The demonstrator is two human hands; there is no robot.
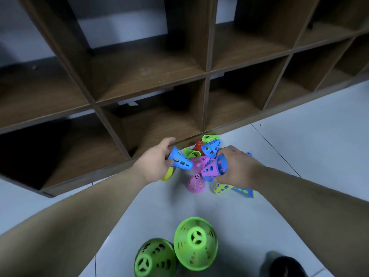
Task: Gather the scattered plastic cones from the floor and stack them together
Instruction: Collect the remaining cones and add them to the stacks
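Observation:
My left hand [157,158] grips a blue perforated cone [180,159] lying sideways in the air. My right hand [235,164] holds a purple cone nested in a blue one [212,169]. Between and behind my hands, a pile of cones rests on the floor by the shelf: a pink cone [199,163], a green cone [190,152], a red cone [199,145], a blue cone [211,147] and another green one [209,137]. A pink cone [195,183] stands upright in front. A yellow cone [221,187] and a blue cone [244,191] lie under my right hand.
Two green cones [154,258] [196,243] lie near me on the grey tiled floor [299,156]. A yellow cone [167,173] peeks from under my left hand. A brown cubby shelf [206,72] with open compartments fills the back. A dark shoe [285,265] is at the bottom right.

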